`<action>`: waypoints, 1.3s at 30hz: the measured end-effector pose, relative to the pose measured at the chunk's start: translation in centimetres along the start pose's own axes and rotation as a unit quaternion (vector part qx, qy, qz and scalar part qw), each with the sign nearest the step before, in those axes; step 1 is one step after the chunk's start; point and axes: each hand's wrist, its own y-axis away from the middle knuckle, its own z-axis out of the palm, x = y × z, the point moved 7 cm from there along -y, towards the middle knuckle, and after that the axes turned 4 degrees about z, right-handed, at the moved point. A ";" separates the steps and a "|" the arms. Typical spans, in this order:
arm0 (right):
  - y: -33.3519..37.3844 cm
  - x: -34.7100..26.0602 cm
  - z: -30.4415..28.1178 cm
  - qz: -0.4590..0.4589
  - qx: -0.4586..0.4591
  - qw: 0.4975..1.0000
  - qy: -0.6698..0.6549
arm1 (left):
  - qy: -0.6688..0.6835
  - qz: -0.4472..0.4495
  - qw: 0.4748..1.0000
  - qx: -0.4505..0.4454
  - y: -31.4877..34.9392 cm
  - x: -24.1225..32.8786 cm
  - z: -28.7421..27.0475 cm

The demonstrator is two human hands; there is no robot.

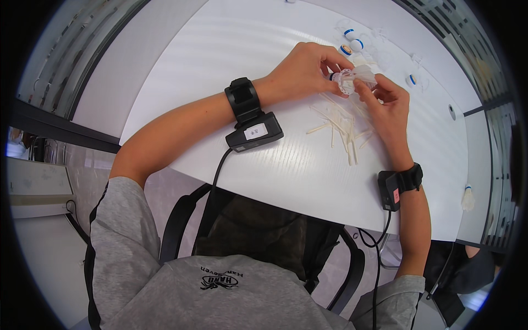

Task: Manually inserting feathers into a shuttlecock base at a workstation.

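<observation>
A white feather shuttlecock (pixel 356 77) is held above the white table (pixel 231 66) between both hands. My left hand (pixel 301 69) grips its cork end and skirt from the left. My right hand (pixel 388 104) pinches the feather end with thumb and fingertips. Below the hands lies a loose pile of several plucked white feathers (pixel 341 127). Each wrist carries a black strap with a small black box and a cable.
Several white cork bases with blue bands (pixel 352 41) lie at the table's far side, with another (pixel 411 80) to the right. One whole shuttlecock (pixel 467 198) lies at the right edge. A black chair (pixel 258 231) is under the table's near edge.
</observation>
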 end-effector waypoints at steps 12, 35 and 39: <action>-0.2 0.6 -0.2 0.007 0.034 0.998 -0.044 | 0.038 -0.045 0.998 0.007 0.1 -0.4 0.0; -0.2 0.5 0.0 0.051 0.014 0.994 -0.100 | 0.045 0.008 0.999 -0.022 0.0 0.1 0.4; 0.1 0.6 -0.4 0.104 0.008 0.990 -0.099 | 0.041 0.010 0.999 -0.027 0.2 0.2 0.3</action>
